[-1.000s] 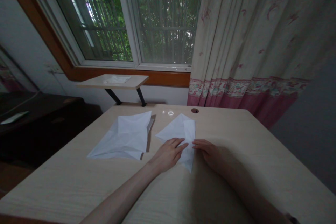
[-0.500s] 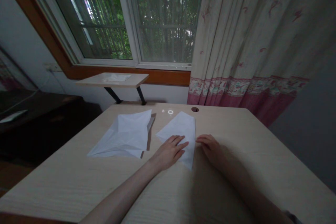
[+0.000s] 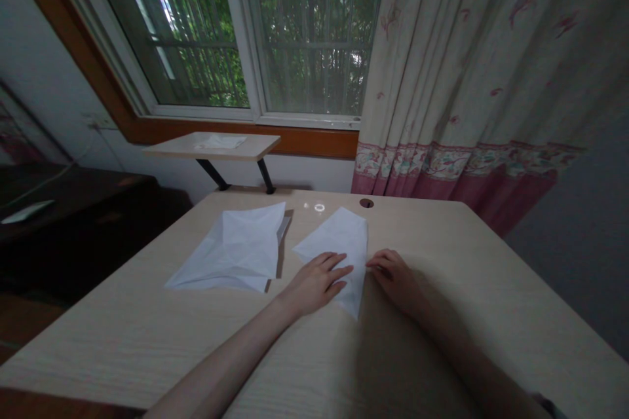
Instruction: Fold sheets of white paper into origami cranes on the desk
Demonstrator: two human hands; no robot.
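A folded white sheet of paper (image 3: 339, 234) lies on the table with one pointed corner towards me. My left hand (image 3: 317, 283) rests flat across its lower part, fingers spread and pressing on it. At the paper's right edge, my right hand (image 3: 396, 278) has its fingers curled together, the fingertips pinching that edge. Left of my hands lies a second, larger piece of folded white paper (image 3: 246, 245), creased and partly raised off the table, touched by neither hand.
The pale wooden table (image 3: 442, 242) has a round cable hole (image 3: 366, 203) near its back edge. A small raised shelf (image 3: 255, 147) at the back left bears a white crumpled item (image 3: 221, 141). Behind are a window (image 3: 314, 46) and a curtain (image 3: 417, 78); a dark desk (image 3: 73, 209) stands left.
Both hands keep nearly the same place on the paper; the right fingers have curled slightly more at its edge. The camera view has shifted a little.
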